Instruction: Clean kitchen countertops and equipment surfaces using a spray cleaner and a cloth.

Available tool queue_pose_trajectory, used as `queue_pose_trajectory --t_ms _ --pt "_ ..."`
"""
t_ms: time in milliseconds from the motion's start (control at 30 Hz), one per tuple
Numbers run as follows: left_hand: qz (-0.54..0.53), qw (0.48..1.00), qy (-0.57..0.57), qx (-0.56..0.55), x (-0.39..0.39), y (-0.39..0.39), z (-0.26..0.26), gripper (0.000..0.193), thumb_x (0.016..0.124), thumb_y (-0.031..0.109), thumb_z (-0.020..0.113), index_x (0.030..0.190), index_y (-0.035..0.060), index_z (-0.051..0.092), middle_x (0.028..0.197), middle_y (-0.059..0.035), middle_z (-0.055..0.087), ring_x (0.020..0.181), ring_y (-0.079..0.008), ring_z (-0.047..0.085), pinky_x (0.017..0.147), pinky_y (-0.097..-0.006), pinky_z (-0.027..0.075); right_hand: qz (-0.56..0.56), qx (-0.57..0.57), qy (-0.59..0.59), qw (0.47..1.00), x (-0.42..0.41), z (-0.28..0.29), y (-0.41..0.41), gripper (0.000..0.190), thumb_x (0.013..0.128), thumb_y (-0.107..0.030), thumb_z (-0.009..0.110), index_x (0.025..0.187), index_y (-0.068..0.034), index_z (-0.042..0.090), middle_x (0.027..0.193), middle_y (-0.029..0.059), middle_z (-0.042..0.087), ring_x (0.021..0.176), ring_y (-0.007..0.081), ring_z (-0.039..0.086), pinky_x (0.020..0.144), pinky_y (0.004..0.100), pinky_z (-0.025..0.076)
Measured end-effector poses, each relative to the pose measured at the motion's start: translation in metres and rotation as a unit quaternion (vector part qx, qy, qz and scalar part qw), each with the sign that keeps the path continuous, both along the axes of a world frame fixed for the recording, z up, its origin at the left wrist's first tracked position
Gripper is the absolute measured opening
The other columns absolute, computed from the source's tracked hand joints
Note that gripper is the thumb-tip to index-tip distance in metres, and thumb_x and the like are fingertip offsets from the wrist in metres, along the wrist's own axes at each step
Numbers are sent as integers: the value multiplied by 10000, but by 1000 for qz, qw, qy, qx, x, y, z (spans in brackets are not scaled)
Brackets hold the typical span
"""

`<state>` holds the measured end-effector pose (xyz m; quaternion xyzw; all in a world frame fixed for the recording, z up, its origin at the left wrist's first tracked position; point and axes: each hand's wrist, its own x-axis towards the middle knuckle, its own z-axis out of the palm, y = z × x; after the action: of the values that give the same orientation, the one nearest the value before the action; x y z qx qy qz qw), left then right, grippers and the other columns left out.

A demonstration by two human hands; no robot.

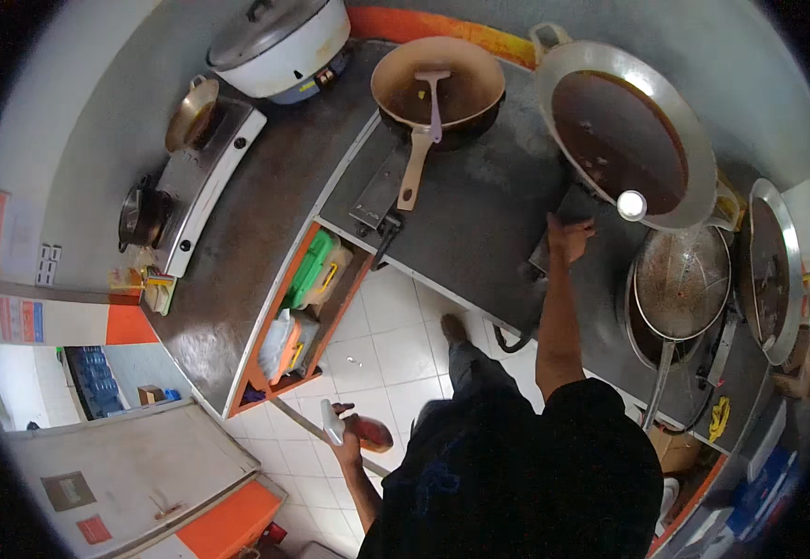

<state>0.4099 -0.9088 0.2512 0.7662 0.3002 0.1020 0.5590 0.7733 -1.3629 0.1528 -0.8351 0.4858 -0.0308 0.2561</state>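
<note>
My left hand (pixel 350 434), low over the tiled floor, is wrapped around a bottle (pixel 375 434) with reddish-brown contents; a pale grey piece at its near end may be the top. My right hand (pixel 571 239) reaches over the dark counter, its fingers curled at the front part of a gas burner (pixel 539 253). Whether the fingers grip a knob there is hidden. Just beyond that hand stands a large metal wok (pixel 698 164) holding dark brown liquid. A shiny round metal piece (pixel 632 205) shows at the wok's near rim.
A tan frying pan (pixel 387 77) bears a lilac spatula (pixel 434 105). To the right are a long-handled strainer (pixel 684 283) over another pan and a second wok (pixel 792 272). Leftward stand a rice cooker (pixel 286 52), a two-burner stove (pixel 216 182) and a chest freezer (pixel 132 461).
</note>
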Motion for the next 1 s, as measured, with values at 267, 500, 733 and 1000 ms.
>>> queue_pose_trajectory --t_ms 267,500,733,1000 --pt "-61 990 -7 -127 65 21 -20 280 762 8 532 1041 14 511 996 -119 571 858 -196 610 710 -308 523 2 -91 18 996 1 -21 -2 1223 580 -633 779 1457 -11 196 1414 307 324 1142 444 532 883 498 509" --pt "-128 985 60 -99 108 31 -12 297 732 -27 552 1025 8 527 973 -108 632 701 -148 611 652 -275 487 22 -103 -43 994 -8 -8 10 1152 559 -669 747 1373 51 363 1349 339 401 1200 472 465 968 498 447" --pt "-127 979 107 -121 135 43 -22 289 728 -9 568 1015 8 545 942 -100 636 708 -147 614 655 -287 488 34 -156 -29 987 -14 -17 11 1141 537 -499 842 1387 59 325 1336 302 432 1186 425 501 947 470 469" --pt "-163 965 96 -182 136 60 -47 258 771 38 607 1021 6 551 935 -103 636 734 -147 624 634 -263 495 50 -120 -82 988 -19 6 28 1044 554 -451 830 1338 82 393 1270 332 466 1117 448 535 882 488 485"
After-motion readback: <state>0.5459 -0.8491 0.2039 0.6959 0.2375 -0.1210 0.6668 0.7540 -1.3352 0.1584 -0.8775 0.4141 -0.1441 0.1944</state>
